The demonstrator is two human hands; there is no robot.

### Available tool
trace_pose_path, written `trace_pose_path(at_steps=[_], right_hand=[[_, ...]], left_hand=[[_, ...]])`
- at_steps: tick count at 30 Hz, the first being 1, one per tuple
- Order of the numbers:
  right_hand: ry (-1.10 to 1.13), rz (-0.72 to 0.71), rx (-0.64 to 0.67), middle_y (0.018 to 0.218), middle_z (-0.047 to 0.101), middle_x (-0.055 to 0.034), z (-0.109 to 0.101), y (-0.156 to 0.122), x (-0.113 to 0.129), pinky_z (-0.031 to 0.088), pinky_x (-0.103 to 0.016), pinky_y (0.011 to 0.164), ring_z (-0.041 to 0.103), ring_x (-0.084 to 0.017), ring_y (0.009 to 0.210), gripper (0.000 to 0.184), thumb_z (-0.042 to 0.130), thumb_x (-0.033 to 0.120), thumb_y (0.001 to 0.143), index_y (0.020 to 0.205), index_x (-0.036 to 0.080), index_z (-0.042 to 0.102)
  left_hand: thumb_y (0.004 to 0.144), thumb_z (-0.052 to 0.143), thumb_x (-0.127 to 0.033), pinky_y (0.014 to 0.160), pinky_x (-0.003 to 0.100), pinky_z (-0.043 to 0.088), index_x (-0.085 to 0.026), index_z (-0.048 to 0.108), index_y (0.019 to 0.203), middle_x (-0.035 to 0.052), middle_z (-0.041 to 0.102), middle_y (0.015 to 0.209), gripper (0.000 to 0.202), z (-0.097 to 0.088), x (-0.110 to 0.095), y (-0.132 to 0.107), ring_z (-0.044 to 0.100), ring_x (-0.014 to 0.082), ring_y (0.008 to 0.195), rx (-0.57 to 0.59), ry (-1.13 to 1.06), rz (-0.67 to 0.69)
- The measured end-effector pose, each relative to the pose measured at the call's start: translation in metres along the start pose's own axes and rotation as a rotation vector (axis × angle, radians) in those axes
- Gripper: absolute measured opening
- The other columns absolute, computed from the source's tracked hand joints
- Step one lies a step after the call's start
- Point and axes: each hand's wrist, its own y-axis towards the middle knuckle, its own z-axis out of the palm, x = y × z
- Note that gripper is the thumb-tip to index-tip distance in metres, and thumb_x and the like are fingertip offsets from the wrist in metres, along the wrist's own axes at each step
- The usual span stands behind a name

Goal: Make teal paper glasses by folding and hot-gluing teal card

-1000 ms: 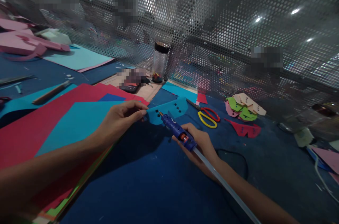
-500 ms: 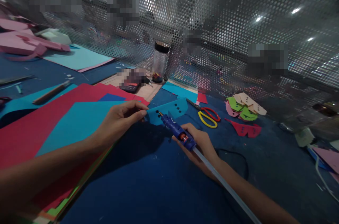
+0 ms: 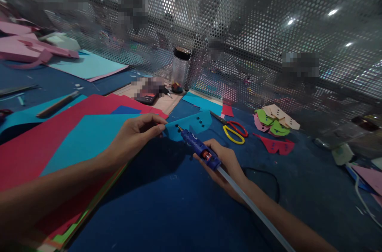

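My left hand (image 3: 143, 130) pinches the left end of a blue paper cutout (image 3: 192, 124) between thumb and fingers, holding it over the table. Small dark pieces sit on the cutout, several at its right end and at least one at its left. My right hand (image 3: 223, 162) is wrapped round a blue glue gun (image 3: 198, 148), its nozzle pointing up and left at the dark piece near my left fingertips. Whether the nozzle touches the paper I cannot tell. A long translucent glue stick (image 3: 253, 206) sticks out of the gun's back end.
Scissors (image 3: 234, 132) with red and yellow handles lie beyond the cutout. Farther right are a red paper cutout (image 3: 277, 145) and a pile of green, pink and cream cutouts (image 3: 276, 119). Coloured sheets (image 3: 86, 132) lie left. A black-lidded jar (image 3: 180, 69) stands before a perforated metal screen (image 3: 256, 17).
The glue gun's nozzle has shifted very slightly left over the cutout. Both hands otherwise keep the same hold and place.
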Motion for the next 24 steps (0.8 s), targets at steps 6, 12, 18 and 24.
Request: trace_pose_path(at_steps=[6, 12, 18, 24], right_hand=[[0.019, -0.055, -0.025, 0.073, 0.068, 0.0045, 0.0074, -0.0018, -0.0085, 0.039, -0.021, 0.057, 0.063, -0.014, 0.060, 0.017, 0.066, 0.021, 0.083, 0.099, 0.024, 0.063], [0.032, -0.090, -0.035, 0.072, 0.069, 0.0051, 0.0085, -0.0017, -0.0078, 0.040, -0.020, 0.058, 0.064, -0.013, 0.060, 0.017, 0.067, 0.019, 0.083, 0.098, 0.025, 0.063], [0.031, -0.086, -0.032, 0.071, 0.069, 0.0045, 0.0078, -0.0009, -0.0071, 0.041, -0.021, 0.057, 0.065, -0.014, 0.061, 0.017, 0.067, 0.019, 0.082, 0.098, 0.024, 0.063], [0.016, -0.086, -0.013, 0.075, 0.071, 0.0033, 0.0084, -0.0002, -0.0105, 0.042, -0.021, 0.057, 0.065, -0.014, 0.062, 0.016, 0.067, 0.021, 0.083, 0.099, 0.024, 0.063]], left_hand=[[0.091, 0.070, -0.042, 0.071, 0.027, 0.048, -0.022, 0.072, 0.094, 0.0000, 0.068, 0.082, 0.021, -0.0003, 0.0025, -0.0007, 0.062, 0.0163, 0.079, -0.002, 0.014, 0.007], [0.091, 0.071, -0.040, 0.072, 0.027, 0.046, -0.022, 0.071, 0.094, -0.0006, 0.066, 0.083, 0.018, 0.0002, 0.0074, -0.0008, 0.061, 0.0151, 0.079, 0.004, 0.024, 0.033], [0.090, 0.070, -0.040, 0.067, 0.026, 0.043, -0.021, 0.071, 0.091, -0.0009, 0.063, 0.080, 0.019, 0.0007, 0.0081, 0.0008, 0.058, 0.0140, 0.074, -0.003, 0.063, 0.052], [0.091, 0.071, -0.040, 0.070, 0.027, 0.045, -0.020, 0.071, 0.092, 0.0002, 0.064, 0.083, 0.020, 0.0001, 0.0086, 0.0001, 0.059, 0.0149, 0.077, 0.021, 0.042, 0.050]])
